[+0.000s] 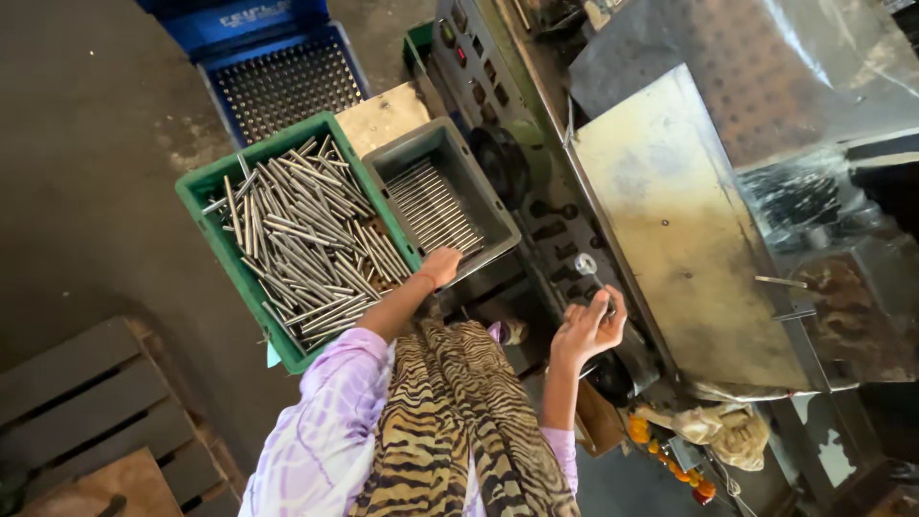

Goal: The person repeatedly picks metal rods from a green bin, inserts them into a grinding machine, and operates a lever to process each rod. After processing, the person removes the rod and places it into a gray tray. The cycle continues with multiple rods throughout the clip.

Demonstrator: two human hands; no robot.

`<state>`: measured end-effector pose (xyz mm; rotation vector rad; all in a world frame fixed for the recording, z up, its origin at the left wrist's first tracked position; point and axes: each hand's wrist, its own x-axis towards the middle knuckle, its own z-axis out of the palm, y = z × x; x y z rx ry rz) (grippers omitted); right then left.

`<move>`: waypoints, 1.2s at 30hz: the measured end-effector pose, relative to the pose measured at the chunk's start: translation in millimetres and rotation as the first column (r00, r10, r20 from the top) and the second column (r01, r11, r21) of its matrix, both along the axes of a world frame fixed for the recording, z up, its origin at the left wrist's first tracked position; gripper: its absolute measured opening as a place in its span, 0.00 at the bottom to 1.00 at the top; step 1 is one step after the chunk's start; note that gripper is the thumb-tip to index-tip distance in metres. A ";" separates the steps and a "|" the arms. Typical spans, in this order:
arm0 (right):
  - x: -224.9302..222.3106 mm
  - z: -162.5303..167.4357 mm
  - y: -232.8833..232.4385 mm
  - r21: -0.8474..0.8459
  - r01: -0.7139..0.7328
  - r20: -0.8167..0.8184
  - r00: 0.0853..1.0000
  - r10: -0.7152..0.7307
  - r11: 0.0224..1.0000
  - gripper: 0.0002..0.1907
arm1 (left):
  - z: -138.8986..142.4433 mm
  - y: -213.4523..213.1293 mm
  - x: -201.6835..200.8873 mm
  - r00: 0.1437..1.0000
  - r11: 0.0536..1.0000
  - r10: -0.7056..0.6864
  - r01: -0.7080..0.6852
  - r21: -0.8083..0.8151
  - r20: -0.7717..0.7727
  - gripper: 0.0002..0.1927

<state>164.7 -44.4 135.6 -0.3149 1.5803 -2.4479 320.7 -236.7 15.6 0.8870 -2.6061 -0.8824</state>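
The thin metal rods point(436, 206) are lying side by side in a neat row on the floor of the grey tray point(498, 215), all aligned and pale silver, at about twelve o'clock from the left hand. The left hand point(440, 265) is resting on the tray's near rim, fingers curled over the edge, holding no rod that I can make out. At nine o'clock from the tray, the green crate point(196, 206) is holding a loose, criss-crossed heap of similar rods point(302, 239), longer and duller. The right hand point(586, 328) is gripping the round-knobbed lever point(587, 266) on the machine point(670, 220), at three o'clock from the tray. By my reading, the work is standing between loads: the lever is being worked while the left hand is steadying the tray. Picking a rod would call for a clean pinch on one piece.
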 end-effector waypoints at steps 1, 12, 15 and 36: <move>1.4 -4.7 6.5 0.027 -0.006 -0.026 1.000 0.007 1.000 0.11 | 0.5 -0.7 6.9 0.999 0.995 -0.052 0.053 0.079 -0.017 0.05; 20.9 -26.6 39.0 0.200 0.007 -0.001 1.000 -0.007 0.980 0.11 | -3.4 -36.0 117.4 0.667 0.724 0.651 -0.690 -0.030 0.364 0.12; 28.6 -28.2 42.4 0.272 0.044 -0.065 0.997 -0.027 0.961 0.11 | -11.1 -39.2 104.9 0.512 0.562 0.722 -0.826 0.037 0.465 0.12; 37.0 25.0 12.5 0.199 -0.037 -0.181 0.981 0.074 0.979 0.11 | 122.1 68.5 -47.8 0.678 0.624 0.015 0.568 0.537 -0.734 0.24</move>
